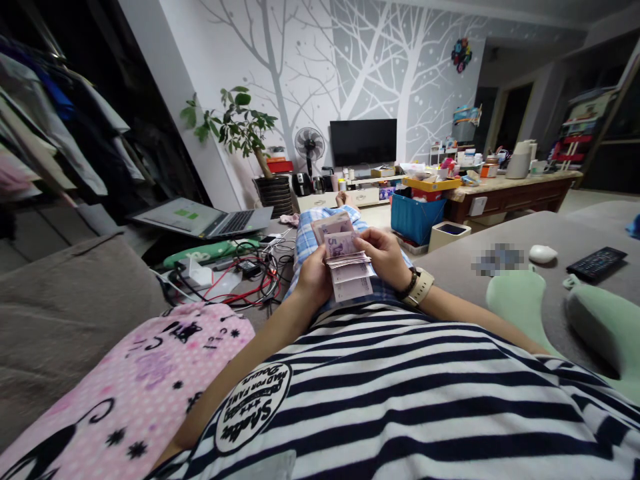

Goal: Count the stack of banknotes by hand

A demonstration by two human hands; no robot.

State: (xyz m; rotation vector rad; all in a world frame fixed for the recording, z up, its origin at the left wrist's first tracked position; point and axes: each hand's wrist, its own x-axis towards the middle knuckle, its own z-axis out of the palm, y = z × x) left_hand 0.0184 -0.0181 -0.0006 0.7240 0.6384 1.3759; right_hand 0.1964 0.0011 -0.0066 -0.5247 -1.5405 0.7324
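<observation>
A stack of purplish banknotes (351,272) is held over my lap, fanned lengthwise so that several edges show, with a "5" printed on the upper note. My left hand (315,275) closes around the stack's left side, thumb on top. On the right, my right hand (384,253) pinches the upper note near its right edge. A dark bead bracelet and a pale-strapped watch (421,287) circle my right wrist. Beneath the notes lie blue checked trousers (306,233) on my stretched-out legs.
Left of my legs, an open laptop (210,220) stands beside tangled cables (260,273) and a pink blanket (200,333). To the right, a white mouse (543,254), a black remote (597,264) and a green neck pillow (515,300) rest on the sofa. A blue bin (416,217) stands beyond.
</observation>
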